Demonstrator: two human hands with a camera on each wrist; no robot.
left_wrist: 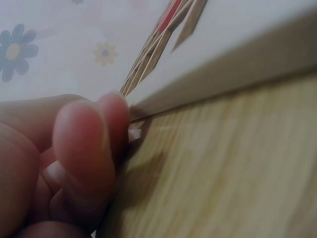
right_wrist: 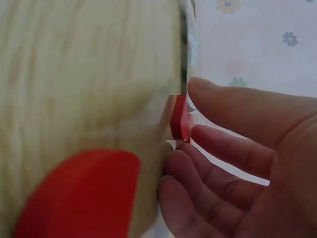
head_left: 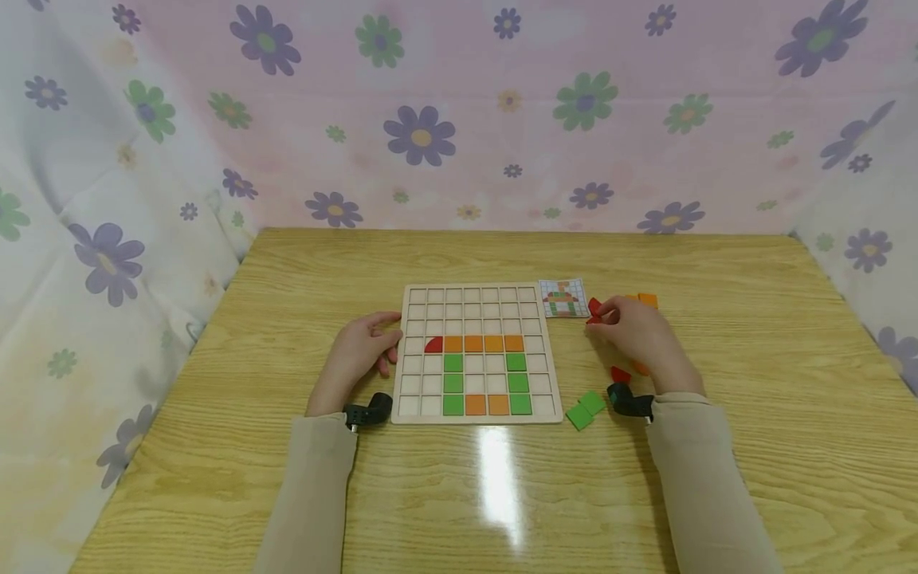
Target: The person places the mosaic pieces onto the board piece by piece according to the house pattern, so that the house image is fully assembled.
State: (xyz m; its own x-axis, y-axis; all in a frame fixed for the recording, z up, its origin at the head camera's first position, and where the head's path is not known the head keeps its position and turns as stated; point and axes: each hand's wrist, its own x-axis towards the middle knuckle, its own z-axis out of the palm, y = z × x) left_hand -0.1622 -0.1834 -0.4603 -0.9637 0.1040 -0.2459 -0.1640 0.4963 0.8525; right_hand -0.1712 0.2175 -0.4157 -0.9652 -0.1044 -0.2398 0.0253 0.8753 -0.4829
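Red pieces point(head_left: 594, 307) lie on the table right of the board, just below the card's right corner, at the fingertips of the right hand point(head_left: 640, 331). Thumb and index of that hand meet the red at their tips with a small gap between them; can't tell whether they clamp it. Remaining right fingers curl in under the index. Wooden grid board point(head_left: 475, 410) sits left of this; left hand point(head_left: 357, 351) is at its left edge, fingers loosely bent, thumb and index apart, touching the rim. Board's fourth row from the top holds a red quarter-round point(head_left: 433, 345) and four orange squares point(head_left: 473, 344) in line; below, green squares point(head_left: 453, 383) form two columns, with two more orange squares between them in the bottom row. Pattern card point(head_left: 562, 298) lies by the board's upper right corner. Loose orange pieces point(head_left: 648, 300) lie beyond the right hand, partly hidden. Another red quarter-round point(head_left: 620, 375) is near the right wrist camera point(head_left: 629, 401), two loose green squares point(head_left: 579, 416) touching each other closer to the board. Beige sleeves point(head_left: 315, 486), wood-grain table point(head_left: 423, 502), flowered cloth point(head_left: 473, 80) behind.
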